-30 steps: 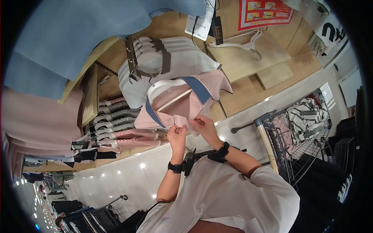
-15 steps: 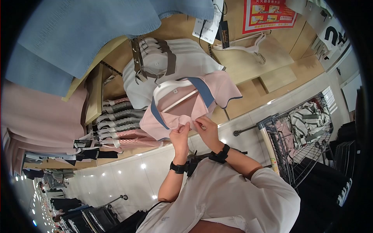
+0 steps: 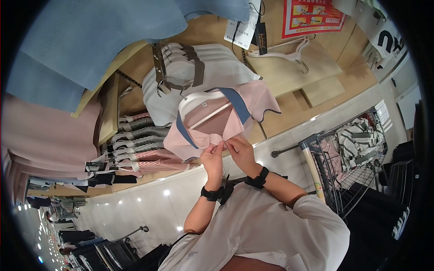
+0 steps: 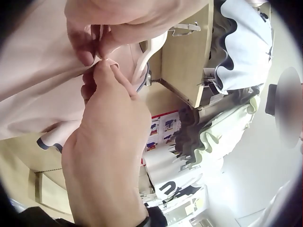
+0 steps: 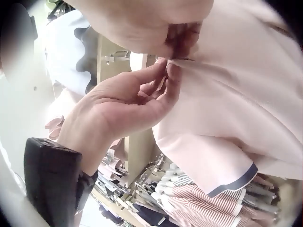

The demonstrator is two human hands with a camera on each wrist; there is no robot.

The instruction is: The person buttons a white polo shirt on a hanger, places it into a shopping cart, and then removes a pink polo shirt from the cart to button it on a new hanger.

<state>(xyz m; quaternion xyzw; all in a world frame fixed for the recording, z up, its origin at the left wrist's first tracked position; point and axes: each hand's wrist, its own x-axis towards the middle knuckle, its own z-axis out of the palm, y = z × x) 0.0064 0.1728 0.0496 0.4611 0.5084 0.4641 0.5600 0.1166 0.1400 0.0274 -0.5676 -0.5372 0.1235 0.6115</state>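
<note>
A pink shirt (image 3: 260, 99) with blue bands (image 3: 238, 107) along its neck opening hangs on a white hanger (image 3: 195, 100) before the person. At the front of the neck, the left hand (image 3: 211, 161) pinches one edge of the cloth between thumb and fingers. Close beside it, the right hand (image 3: 240, 152) pinches the opening's other edge. Both wrist views show the fingertips meeting at the placket, with the left hand (image 4: 132, 19) at the top of the left wrist view and the right hand (image 5: 142, 23) at the top of the right one. Whatever lies between the fingertips is hidden.
Light grey shirts (image 3: 217, 65) hang behind the pink one, and striped garments (image 3: 140, 144) hang to the left. A shopping cart (image 3: 316, 162) holding clothes stands at the right. Overhead hangs blue cloth (image 3: 104, 40); a spare white hanger (image 3: 294, 54) lies on the wooden shelf.
The shirt and hands have shifted slightly right in the head view. The two hands have come closer together at the neck opening, still pinching the cloth.
</note>
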